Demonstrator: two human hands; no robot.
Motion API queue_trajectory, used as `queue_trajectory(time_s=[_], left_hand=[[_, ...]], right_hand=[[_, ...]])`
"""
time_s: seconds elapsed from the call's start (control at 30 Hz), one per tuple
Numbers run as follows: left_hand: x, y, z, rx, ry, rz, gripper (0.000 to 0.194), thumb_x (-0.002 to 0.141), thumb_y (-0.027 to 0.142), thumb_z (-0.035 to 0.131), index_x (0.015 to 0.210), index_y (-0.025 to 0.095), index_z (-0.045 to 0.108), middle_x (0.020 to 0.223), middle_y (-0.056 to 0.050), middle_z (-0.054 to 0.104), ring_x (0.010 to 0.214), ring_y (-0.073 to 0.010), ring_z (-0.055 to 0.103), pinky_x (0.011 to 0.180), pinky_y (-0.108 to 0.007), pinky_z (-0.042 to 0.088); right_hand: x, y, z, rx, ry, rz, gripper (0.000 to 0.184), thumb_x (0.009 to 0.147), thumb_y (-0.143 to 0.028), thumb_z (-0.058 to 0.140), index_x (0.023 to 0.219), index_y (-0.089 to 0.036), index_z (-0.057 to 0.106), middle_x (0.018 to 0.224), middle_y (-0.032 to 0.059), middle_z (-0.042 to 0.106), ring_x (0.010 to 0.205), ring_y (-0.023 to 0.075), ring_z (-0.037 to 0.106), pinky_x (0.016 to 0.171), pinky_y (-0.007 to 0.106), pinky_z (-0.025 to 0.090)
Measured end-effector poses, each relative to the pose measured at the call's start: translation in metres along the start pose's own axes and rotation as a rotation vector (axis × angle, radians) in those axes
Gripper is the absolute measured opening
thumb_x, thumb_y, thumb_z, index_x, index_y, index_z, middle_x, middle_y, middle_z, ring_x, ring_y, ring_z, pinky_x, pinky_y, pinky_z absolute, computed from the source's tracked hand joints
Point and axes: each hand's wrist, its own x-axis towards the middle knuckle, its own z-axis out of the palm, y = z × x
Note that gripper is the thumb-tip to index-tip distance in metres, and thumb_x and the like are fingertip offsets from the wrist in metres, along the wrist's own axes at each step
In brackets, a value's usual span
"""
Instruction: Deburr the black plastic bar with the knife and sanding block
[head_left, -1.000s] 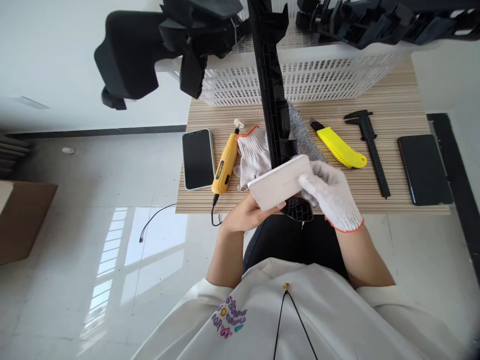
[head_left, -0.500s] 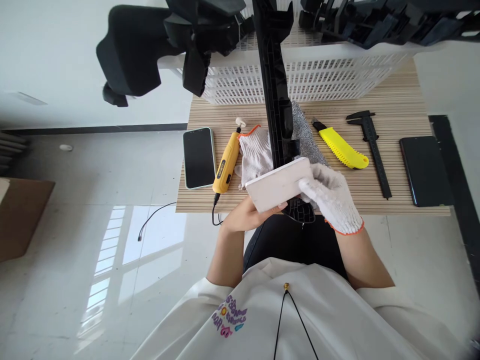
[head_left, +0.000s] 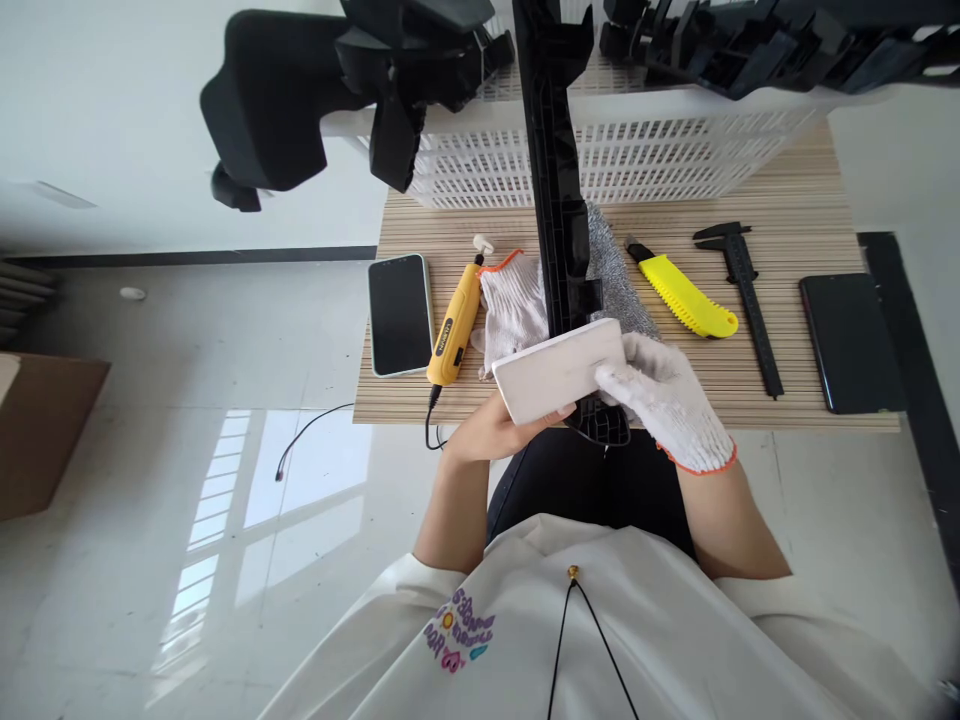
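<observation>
A flat, off-white rectangular block (head_left: 555, 374) is held slantwise above the near edge of the table. My bare left hand (head_left: 510, 425) grips it from below on its left part; most of the fingers are hidden behind it. At the block's right end, my right hand (head_left: 652, 385), in a white knit glove with an orange cuff, pinches it between thumb and fingers. Beneath the block runs a long black ribbed plastic part (head_left: 559, 220), its near end (head_left: 604, 425) showing under my hands. Whether the block touches that part cannot be made out.
A white basket (head_left: 660, 160) heaped with black plastic parts (head_left: 281, 100) stands at the back. Around my hands lie a yellow rotary tool (head_left: 455, 325), a glove (head_left: 514, 305), a grey cloth (head_left: 615, 270), a yellow utility knife (head_left: 686, 295), calipers (head_left: 750, 305) and two phones (head_left: 400, 315).
Almost nothing differs. Both hands keep the same hold on the block, and my right wrist has shifted slightly outward to the right.
</observation>
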Motion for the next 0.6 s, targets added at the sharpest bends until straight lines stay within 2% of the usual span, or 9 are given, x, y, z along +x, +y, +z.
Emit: queue_trajectory(time_s=[0.1,0.13,0.23,0.37,0.47,0.6], left_hand=[[-0.0005,-0.0009,0.0010,-0.038,-0.025,0.004,0.034,0.101,0.049,0.067,0.115,0.020,0.075,0.109,-0.009,0.080,0.100,-0.0233,0.076,0.094,-0.037,0.066],[-0.0009,-0.0013,0.0013,-0.046,-0.033,0.000,0.035,0.101,0.050,0.066,0.116,0.020,0.075,0.110,-0.009,0.080,0.101,-0.0236,0.076,0.094,-0.037,0.066],[-0.0034,-0.0035,0.0014,-0.023,-0.004,-0.034,0.034,0.099,0.049,0.070,0.115,0.019,0.076,0.107,-0.009,0.082,0.099,-0.0248,0.077,0.091,-0.038,0.068],[-0.0058,-0.0067,-0.0009,0.011,-0.007,-0.019,0.036,0.098,0.049,0.071,0.118,0.020,0.077,0.116,-0.010,0.082,0.113,-0.0295,0.077,0.103,-0.044,0.065],[-0.0043,-0.0055,-0.0027,0.027,-0.015,-0.016,0.036,0.098,0.048,0.072,0.119,0.020,0.077,0.119,-0.011,0.083,0.112,-0.0293,0.078,0.104,-0.042,0.065],[-0.0011,-0.0005,-0.0034,0.048,-0.049,0.000,0.041,0.101,0.052,0.065,0.122,0.018,0.077,0.123,-0.013,0.081,0.110,-0.0281,0.077,0.108,-0.044,0.062]], right_hand=[[0.0009,-0.0005,-0.0012,0.038,0.081,-0.050,0.038,0.078,-0.052,0.086,0.083,-0.022,0.062,0.060,-0.0063,0.056,0.047,0.0057,0.041,0.040,0.019,0.029],[0.0012,-0.0008,-0.0015,0.042,0.078,-0.050,0.038,0.079,-0.053,0.085,0.084,-0.023,0.063,0.061,-0.0063,0.057,0.046,0.0057,0.041,0.040,0.019,0.029],[0.0021,-0.0023,-0.0012,0.001,-0.037,-0.004,0.040,0.076,-0.052,0.088,0.084,-0.022,0.062,0.062,-0.0066,0.057,0.046,0.0055,0.041,0.039,0.020,0.029],[0.0047,-0.0063,0.0014,0.056,0.002,-0.061,0.038,0.077,-0.051,0.087,0.085,-0.022,0.065,0.058,-0.0078,0.054,0.045,0.0052,0.038,0.040,0.020,0.029],[0.0062,-0.0076,0.0023,0.030,-0.038,-0.070,0.034,0.077,-0.047,0.088,0.083,-0.022,0.066,0.057,-0.0071,0.054,0.045,0.0052,0.039,0.039,0.019,0.026],[0.0050,-0.0046,0.0025,0.081,0.101,-0.073,0.031,0.081,-0.049,0.083,0.083,-0.023,0.066,0.055,-0.0084,0.048,0.043,0.0052,0.036,0.038,0.019,0.025]])
